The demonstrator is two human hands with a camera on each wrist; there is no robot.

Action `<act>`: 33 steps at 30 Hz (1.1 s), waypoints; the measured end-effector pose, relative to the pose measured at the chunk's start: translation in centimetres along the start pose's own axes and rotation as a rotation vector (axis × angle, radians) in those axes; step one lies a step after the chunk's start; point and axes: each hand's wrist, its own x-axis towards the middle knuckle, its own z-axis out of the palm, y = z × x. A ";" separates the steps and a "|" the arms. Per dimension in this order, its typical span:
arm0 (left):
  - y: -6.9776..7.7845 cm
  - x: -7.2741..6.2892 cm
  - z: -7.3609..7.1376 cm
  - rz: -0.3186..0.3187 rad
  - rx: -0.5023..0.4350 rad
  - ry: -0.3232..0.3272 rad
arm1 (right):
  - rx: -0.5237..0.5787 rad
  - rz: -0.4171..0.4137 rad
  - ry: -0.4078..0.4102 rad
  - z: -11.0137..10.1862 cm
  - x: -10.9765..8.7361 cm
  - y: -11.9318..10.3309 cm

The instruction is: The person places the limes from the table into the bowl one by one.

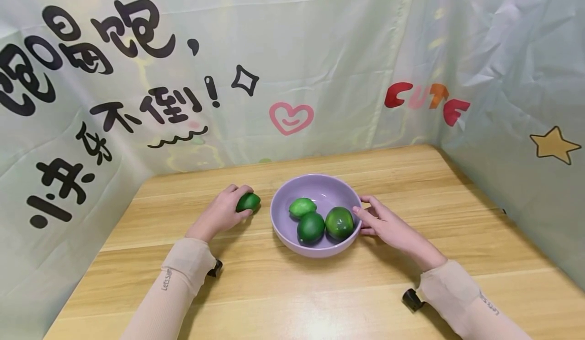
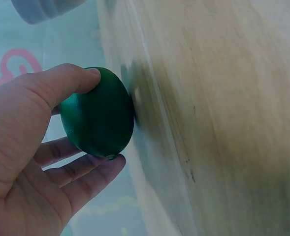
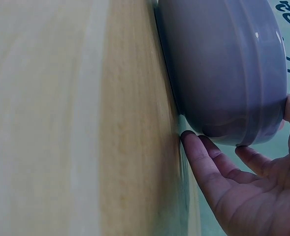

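Observation:
A green lime (image 1: 248, 202) lies under my left hand (image 1: 224, 210), left of the purple bowl (image 1: 326, 190). In the left wrist view the thumb is on one side of the lime (image 2: 98, 120) and the fingers are on the other, close over the table. My right hand (image 1: 388, 228) holds the bowl at its right side, thumb at the rim and fingers along the outer wall. Inside the bowl sit a lighter green lime (image 1: 302, 208), a darker green lime (image 1: 311, 229) and a round, glossy green citrus fruit (image 1: 339, 223).
The wooden table (image 1: 292, 294) carries the bowl and the fruit. A printed cloth (image 1: 320, 50) with lettering, a heart and a star hangs behind the table and along both sides. Black wrist devices (image 1: 413, 300) show below the beige sleeves (image 1: 183, 274).

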 end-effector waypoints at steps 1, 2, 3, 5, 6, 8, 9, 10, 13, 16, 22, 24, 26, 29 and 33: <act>0.0 0.0 0.0 0.001 -0.002 0.001 | -0.001 0.000 0.000 0.0 0.0 0.0; 0.0 0.0 0.0 0.005 -0.004 0.001 | -0.002 0.000 0.000 0.0 0.0 0.0; 0.0 0.0 0.0 0.007 -0.007 0.002 | -0.003 -0.001 0.000 0.0 0.0 0.0; -0.1 -0.1 0.0 0.010 -0.012 0.002 | -0.003 -0.001 0.000 0.0 0.0 0.0; -0.1 -0.1 0.0 0.010 -0.014 0.002 | -0.003 -0.001 0.000 0.0 0.0 0.0; -0.1 -0.1 -0.1 0.015 -0.019 0.003 | -0.003 -0.001 -0.001 0.1 0.0 0.0; -0.1 -0.1 -0.1 0.014 -0.022 0.002 | -0.003 -0.001 -0.001 0.1 0.0 0.0; -0.1 -0.1 -0.1 0.011 -0.024 0.002 | -0.004 -0.002 -0.001 0.1 0.0 0.0; -0.1 -0.2 -0.1 0.013 -0.028 0.002 | -0.005 -0.003 -0.001 0.1 0.0 -0.1; -0.1 -0.2 -0.1 0.011 -0.028 0.004 | -0.012 -0.004 -0.001 0.1 -0.1 -0.1; 0.2 -0.1 -0.4 0.018 -0.040 0.020 | -0.014 -0.003 0.001 0.1 -0.1 0.0; 0.4 -0.1 -0.6 0.018 -0.046 0.026 | -0.011 -0.003 0.001 0.0 0.0 0.1; 0.7 0.0 -0.9 0.022 -0.048 0.033 | -0.009 -0.006 0.000 0.0 0.0 0.1; 1.0 0.0 -1.2 0.042 -0.047 0.052 | -0.006 -0.008 -0.003 0.0 0.0 0.1; 1.3 0.1 -1.5 0.053 -0.050 0.064 | 0.002 -0.006 -0.006 -0.1 0.0 0.1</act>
